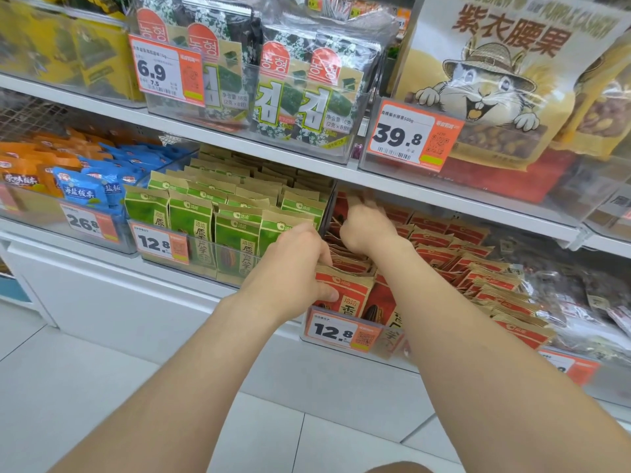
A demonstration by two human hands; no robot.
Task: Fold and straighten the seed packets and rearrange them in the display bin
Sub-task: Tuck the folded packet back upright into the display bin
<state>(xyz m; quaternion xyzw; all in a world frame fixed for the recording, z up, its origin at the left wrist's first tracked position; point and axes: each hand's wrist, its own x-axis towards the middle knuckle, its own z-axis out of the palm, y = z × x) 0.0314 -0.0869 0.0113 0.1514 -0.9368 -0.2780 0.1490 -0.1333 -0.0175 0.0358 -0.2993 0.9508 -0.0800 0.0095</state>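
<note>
Head view: left hand (293, 264) gripping the front red seed packet (345, 290) at the front edge of the display bin (389, 339), thumb on its face, right hand (368, 230) deeper among the red rows, just under the upper shelf lip (444, 197), blurred, grasp impossible to tell, green packets (235, 230) crowding the left side.

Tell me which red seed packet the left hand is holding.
The frontmost red packet, just behind that bin's price tag; the left hand grips its top edge, thumb on its face. Others stand behind it.
</note>
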